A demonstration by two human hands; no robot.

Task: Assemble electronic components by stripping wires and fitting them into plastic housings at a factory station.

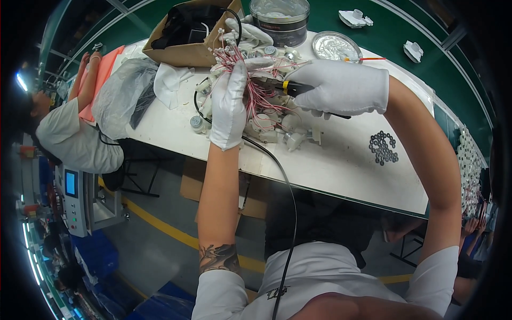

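Both my hands wear white gloves. My left hand (pixel 229 109) is closed around a bundle of thin red and white wires (pixel 260 101), whose small white connectors (pixel 224 44) stick up above the fingers. In my right hand (pixel 341 88) is a pair of pliers (pixel 270 83) with black and yellow handles. Its jaws reach to the wires beside my left hand; whether they bite on a wire cannot be made out. Beneath and around the wires lie several small white plastic motor units (pixel 292 140), partly covered by the bundle and my hands.
Behind my hands stand a cardboard box (pixel 184 56) of dark items and a metal tin (pixel 280 29). A lid with pale paste (pixel 335 47) holds a red-handled brush (pixel 372 58). Small dark rings (pixel 383 148) lie right, a plastic bag (pixel 125 96) left, near a seated person. A black cable (pixel 285 178) crosses the table edge.
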